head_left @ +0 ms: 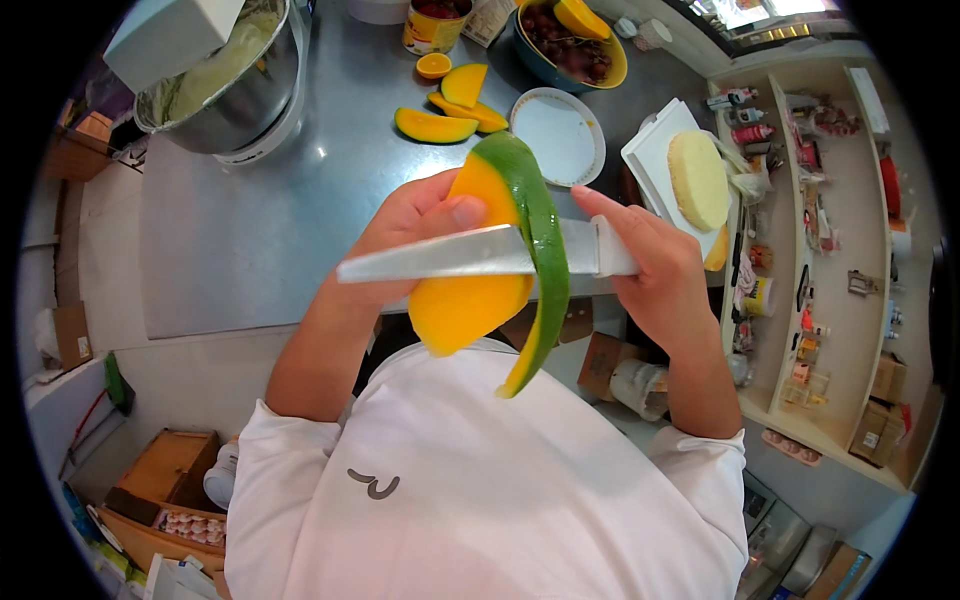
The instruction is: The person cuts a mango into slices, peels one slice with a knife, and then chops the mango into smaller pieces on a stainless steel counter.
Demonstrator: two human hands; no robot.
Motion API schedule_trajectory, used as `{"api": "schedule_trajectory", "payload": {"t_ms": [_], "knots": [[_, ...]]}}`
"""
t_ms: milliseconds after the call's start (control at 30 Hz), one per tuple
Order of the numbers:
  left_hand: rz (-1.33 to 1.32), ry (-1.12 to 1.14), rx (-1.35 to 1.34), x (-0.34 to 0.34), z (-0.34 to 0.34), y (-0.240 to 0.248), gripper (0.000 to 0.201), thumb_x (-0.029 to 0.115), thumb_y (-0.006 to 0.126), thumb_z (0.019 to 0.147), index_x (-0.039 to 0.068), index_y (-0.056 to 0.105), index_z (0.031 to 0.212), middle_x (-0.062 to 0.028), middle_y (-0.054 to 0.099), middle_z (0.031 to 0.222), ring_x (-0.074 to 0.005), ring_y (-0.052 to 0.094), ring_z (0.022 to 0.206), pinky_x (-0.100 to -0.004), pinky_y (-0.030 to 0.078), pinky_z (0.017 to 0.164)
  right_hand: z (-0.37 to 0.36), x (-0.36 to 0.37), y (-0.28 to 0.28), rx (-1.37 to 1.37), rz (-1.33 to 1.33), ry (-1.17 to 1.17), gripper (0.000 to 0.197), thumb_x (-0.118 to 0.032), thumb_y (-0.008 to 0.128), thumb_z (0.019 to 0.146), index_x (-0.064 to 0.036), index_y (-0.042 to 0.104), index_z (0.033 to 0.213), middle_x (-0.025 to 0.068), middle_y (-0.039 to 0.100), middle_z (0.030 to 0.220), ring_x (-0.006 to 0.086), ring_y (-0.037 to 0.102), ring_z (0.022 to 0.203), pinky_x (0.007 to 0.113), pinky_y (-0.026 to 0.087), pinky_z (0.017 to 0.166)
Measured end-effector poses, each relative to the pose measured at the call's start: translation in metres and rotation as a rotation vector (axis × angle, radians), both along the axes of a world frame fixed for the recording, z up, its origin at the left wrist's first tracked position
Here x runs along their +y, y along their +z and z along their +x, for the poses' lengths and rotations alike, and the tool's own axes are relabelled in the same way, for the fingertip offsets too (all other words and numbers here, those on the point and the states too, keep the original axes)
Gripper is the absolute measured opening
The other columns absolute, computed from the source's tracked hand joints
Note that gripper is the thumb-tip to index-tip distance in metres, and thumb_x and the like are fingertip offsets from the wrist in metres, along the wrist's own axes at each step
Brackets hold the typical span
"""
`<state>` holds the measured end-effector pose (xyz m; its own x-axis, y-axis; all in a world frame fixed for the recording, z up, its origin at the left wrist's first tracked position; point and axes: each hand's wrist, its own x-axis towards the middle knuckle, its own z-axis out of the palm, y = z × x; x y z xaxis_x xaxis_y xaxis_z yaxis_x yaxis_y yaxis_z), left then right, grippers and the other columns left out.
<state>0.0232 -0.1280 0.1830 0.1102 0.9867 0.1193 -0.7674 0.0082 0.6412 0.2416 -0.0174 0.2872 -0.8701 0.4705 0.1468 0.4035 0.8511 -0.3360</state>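
My left hand (pixel 405 218) grips a thick piece of mango (pixel 468 315) with bright orange flesh, its thumb lying on the fruit. A long knife (pixel 430 254) with a white handle is in my right hand (pixel 660 265). Its blade crosses the mango level, tip toward the left, passing under the green peel (pixel 548 265). That peel is partly separated from the flesh, and its lower end hangs loose as a long strip. Beyond my hands, several unpeeled mango slices (pixel 435 126) lie on the metal table (pixel 250 250), left of a white plate (pixel 557 137).
At the far left stands a mixer bowl (pixel 225 105) with pale cream. A cut citrus half (pixel 433 66), a yellow tin (pixel 432 35) and a bowl (pixel 535 62) of grapes are at the back. A round cake layer (pixel 698 180) sits on the right, beside crowded shelves (pixel 790 250).
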Motion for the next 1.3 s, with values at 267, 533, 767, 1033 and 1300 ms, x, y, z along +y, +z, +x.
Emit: {"api": "schedule_trajectory", "payload": {"t_ms": [267, 533, 767, 1033, 1300], "knots": [[0.028, -0.051, 0.015, 0.002, 0.004, -0.001, 0.037, 0.026, 0.059, 0.099, 0.002, 0.054, 0.128, -0.0040, 0.064, 0.111, -0.0102, 0.064, 0.096, -0.0265, 0.054, 0.083, -0.006, -0.002, -0.004, 0.015, 0.008, 0.009, 0.073, 0.014, 0.066, 0.062, -0.0159, 0.063, 0.129, 0.0080, 0.061, 0.079, 0.0268, 0.061, 0.069, 0.034, 0.051, 0.061], [0.005, -0.027, 0.090, 0.000, 0.005, -0.001, 0.039, 0.023, 0.064, 0.096, 0.002, 0.055, 0.127, -0.0060, 0.063, 0.115, -0.0135, 0.062, 0.103, -0.0292, 0.052, 0.089, -0.013, -0.001, -0.015, 0.105, -0.038, -0.006, 0.071, 0.013, 0.068, 0.064, -0.0155, 0.062, 0.129, 0.0085, 0.065, 0.083, 0.0260, 0.063, 0.071, 0.034, 0.052, 0.064], [0.038, -0.092, 0.330, 0.002, -0.008, 0.005, 0.047, 0.024, 0.072, 0.090, 0.000, 0.056, 0.127, -0.0062, 0.063, 0.117, -0.0119, 0.059, 0.103, -0.0289, 0.050, 0.089, -0.012, 0.009, -0.019, 0.095, -0.074, 0.032, 0.070, 0.013, 0.067, 0.066, -0.0157, 0.063, 0.129, 0.0087, 0.066, 0.087, 0.0258, 0.065, 0.076, 0.032, 0.053, 0.067], [0.069, -0.186, 0.559, 0.008, -0.018, 0.023, 0.033, 0.025, 0.071, 0.088, 0.004, 0.061, 0.112, -0.0020, 0.064, 0.098, -0.0114, 0.059, 0.089, -0.0283, 0.049, 0.078, -0.012, 0.017, -0.017, 0.078, -0.220, 0.068, 0.062, 0.017, 0.066, 0.068, -0.0081, 0.065, 0.125, 0.0115, 0.068, 0.091, 0.0248, 0.064, 0.078, 0.030, 0.051, 0.069], [0.155, -0.232, 0.660, 0.018, -0.020, 0.017, 0.030, 0.026, 0.068, 0.091, 0.005, 0.061, 0.111, -0.0059, 0.066, 0.093, -0.0190, 0.060, 0.080, -0.0312, 0.049, 0.073, -0.015, 0.029, -0.024, 0.031, -0.262, 0.096, 0.061, 0.015, 0.069, 0.068, -0.0076, 0.065, 0.125, 0.0122, 0.070, 0.101, 0.0260, 0.068, 0.088, 0.031, 0.054, 0.075]]}}
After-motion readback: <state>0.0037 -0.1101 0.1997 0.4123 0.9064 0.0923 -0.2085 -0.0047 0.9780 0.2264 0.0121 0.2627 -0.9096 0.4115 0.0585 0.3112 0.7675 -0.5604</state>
